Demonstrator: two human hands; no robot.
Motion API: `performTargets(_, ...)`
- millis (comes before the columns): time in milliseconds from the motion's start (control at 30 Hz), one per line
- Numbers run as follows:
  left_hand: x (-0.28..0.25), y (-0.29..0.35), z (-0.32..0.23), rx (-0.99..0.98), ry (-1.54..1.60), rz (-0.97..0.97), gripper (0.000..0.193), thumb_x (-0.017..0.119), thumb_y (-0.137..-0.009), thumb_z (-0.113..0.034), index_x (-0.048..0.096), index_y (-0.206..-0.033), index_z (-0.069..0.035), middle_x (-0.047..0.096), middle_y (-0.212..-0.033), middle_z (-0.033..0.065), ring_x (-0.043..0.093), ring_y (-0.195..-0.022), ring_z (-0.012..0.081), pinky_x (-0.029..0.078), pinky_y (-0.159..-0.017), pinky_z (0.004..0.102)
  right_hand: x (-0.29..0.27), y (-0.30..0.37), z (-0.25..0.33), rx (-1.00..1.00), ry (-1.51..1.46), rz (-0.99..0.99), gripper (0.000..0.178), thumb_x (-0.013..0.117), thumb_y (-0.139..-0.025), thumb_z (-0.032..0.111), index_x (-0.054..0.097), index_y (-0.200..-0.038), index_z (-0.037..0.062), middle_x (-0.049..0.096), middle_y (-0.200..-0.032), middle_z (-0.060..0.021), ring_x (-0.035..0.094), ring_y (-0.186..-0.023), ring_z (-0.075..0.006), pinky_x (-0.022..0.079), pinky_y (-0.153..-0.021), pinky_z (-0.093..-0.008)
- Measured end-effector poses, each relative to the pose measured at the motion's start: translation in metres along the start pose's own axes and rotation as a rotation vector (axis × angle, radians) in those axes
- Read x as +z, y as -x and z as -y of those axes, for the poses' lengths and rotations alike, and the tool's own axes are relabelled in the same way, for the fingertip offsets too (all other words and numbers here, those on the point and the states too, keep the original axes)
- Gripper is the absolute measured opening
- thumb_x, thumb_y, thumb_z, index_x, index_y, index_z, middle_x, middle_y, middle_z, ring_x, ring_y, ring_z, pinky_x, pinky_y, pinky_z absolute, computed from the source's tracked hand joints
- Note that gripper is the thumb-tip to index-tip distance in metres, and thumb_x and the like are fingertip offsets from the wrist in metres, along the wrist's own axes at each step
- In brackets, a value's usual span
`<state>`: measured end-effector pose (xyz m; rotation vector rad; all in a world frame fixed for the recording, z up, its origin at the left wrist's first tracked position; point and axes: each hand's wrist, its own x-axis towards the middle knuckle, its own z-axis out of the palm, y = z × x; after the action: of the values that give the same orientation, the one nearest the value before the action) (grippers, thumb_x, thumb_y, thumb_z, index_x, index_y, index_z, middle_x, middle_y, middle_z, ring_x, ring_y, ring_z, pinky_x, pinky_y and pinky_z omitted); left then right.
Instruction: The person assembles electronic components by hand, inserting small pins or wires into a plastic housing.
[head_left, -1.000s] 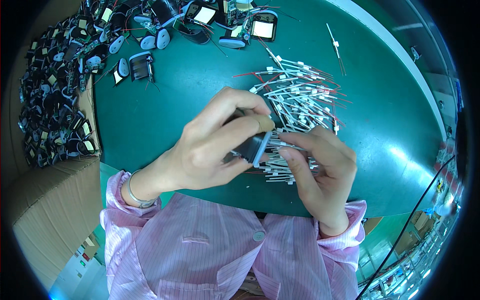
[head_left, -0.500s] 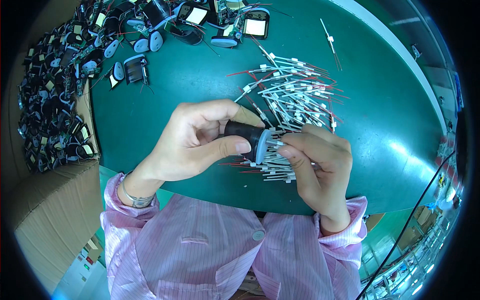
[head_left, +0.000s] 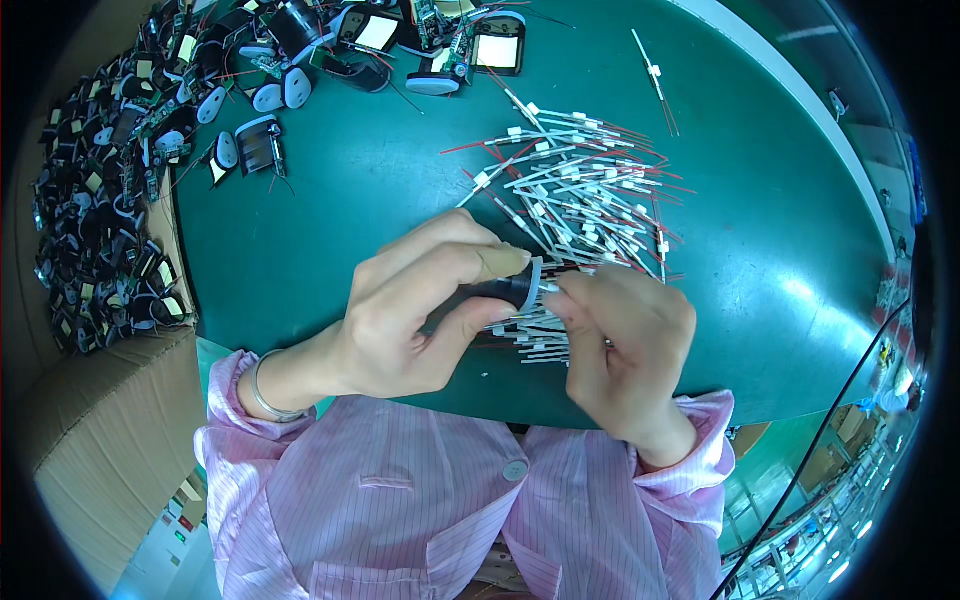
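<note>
Over the green table (head_left: pixel 300 240) | left hand (head_left: pixel 410 315) clamped on black case (head_left: pixel 513 289), pale end cap (head_left: pixel 535 287) facing right | right hand (head_left: pixel 635 340) just beside cap, pinching white stick (head_left: pixel 549 287), mostly hidden, long axis roughly left-right, tip toward cap; whether touching, cannot tell

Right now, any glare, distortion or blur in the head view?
Head view: bright glare on the green table, right side; white border bows, likely fisheye; picture corners go black; left hand and right hand look fairly sharp.
</note>
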<state>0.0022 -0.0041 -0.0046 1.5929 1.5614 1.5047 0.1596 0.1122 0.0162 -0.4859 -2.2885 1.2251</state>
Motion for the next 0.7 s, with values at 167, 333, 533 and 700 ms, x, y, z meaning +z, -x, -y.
performTargets(167, -0.004, -0.003, 0.005, 0.067, -0.004, 0.039, 0.028, 0.072, -0.071, 0.006, 0.062, -0.097, 0.008, 0.061, -0.088, 0.017, 0.059, -0.071, 0.0279, 0.048, -0.061, 0.0351, 0.001, 0.001, -0.001, 0.029, 0.007, 0.042, 0.008, 0.065, -0.072, -0.008, 0.063, -0.078, -0.0039, 0.054, -0.06, -0.012, 0.052, -0.047, -0.0254, 0.037, -0.043, -0.034)
performTargets(333, -0.006, -0.001, 0.004, 0.092, -0.039, 0.018, 0.029, 0.073, -0.075, 0.001, 0.064, -0.101, 0.01, 0.065, -0.095, 0.02, 0.061, -0.073, 0.0282, 0.049, -0.063, 0.035, 0.001, 0.0, 0.005, 0.038, 0.102, 0.035, 0.006, 0.067, -0.075, -0.006, 0.065, -0.079, -0.0034, 0.055, -0.061, -0.012, 0.052, -0.048, -0.0241, 0.037, -0.044, -0.0325)
performTargets(533, -0.048, -0.01, 0.011, 0.074, -0.567, -0.218, 0.029, 0.07, -0.082, -0.01, 0.062, -0.107, 0.005, 0.065, -0.097, 0.0166, 0.061, -0.081, 0.0294, 0.049, -0.071, 0.035, -0.016, -0.016, -0.011, 0.499, -0.073, -0.043, 0.016, 0.065, -0.09, 0.013, 0.069, -0.082, -0.0006, 0.059, -0.063, -0.0022, 0.048, -0.05, -0.009, 0.035, -0.046, -0.0263)
performTargets(700, -0.091, -0.006, 0.014, -0.307, -1.45, -0.425, 0.034, 0.076, -0.077, -0.026, 0.062, -0.094, 0.0, 0.057, -0.095, 0.0157, 0.055, -0.09, 0.032, 0.047, -0.074, 0.0407, -0.076, -0.09, -0.085, 0.645, -0.544, -0.124, 0.029, 0.062, -0.093, 0.022, 0.067, -0.098, -0.0056, 0.057, -0.066, -0.0001, 0.047, -0.056, -0.0058, 0.038, -0.051, -0.0233)
